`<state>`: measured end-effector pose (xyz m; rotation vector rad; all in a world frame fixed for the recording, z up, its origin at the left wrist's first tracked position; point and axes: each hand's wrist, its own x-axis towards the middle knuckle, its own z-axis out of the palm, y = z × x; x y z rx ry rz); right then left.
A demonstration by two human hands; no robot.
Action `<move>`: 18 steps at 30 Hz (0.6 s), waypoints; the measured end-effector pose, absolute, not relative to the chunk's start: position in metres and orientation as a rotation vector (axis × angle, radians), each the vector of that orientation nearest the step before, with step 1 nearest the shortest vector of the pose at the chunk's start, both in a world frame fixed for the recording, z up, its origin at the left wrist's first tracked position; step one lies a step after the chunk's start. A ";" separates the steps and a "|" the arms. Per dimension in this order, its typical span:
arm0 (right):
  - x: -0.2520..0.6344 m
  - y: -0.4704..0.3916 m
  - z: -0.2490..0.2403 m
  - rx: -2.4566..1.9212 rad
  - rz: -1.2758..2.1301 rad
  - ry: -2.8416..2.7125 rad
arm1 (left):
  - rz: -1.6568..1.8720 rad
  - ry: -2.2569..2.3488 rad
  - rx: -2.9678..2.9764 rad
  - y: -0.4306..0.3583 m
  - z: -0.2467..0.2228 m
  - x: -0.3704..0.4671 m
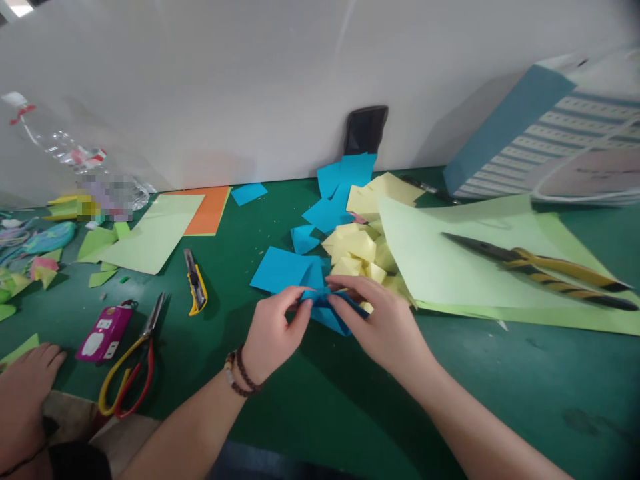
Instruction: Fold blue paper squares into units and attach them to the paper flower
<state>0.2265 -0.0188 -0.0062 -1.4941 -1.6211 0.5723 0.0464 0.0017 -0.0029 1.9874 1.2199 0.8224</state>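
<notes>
A piece of blue paper [334, 318], partly folded, is pinched between my two hands just above the green table. My left hand [276, 325] grips its left end with thumb and forefinger. At its right side, my right hand [383, 320] closes thumb and fingers on the same paper; part of it is hidden by the fingers. Flat blue paper [280, 268] lies right behind my left hand. A small folded blue piece [304, 239] sits farther back. Behind my right hand is a heap of folded pale yellow pieces [353, 248], with more blue sheets [345, 187] beyond.
Pale green sheets [450, 267] at right carry yellow-black long-nosed pliers [530, 267]. To the left lie a yellow utility knife [196, 283], scissors [137, 367] and a purple box [105, 332]. Another person's hand [30, 373] rests at far left. A phone [367, 130] leans on the partition.
</notes>
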 end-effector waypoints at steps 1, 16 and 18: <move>0.226 -0.019 -0.006 -1.485 0.615 -1.579 | 0.842 1.261 1.980 0.003 -0.004 0.046; 0.221 -0.018 -0.017 -1.411 0.737 -1.357 | 0.951 1.258 1.691 -0.003 -0.007 0.051; 0.221 -0.019 -0.017 -1.439 0.653 -1.406 | 0.958 1.259 1.691 -0.002 -0.006 0.053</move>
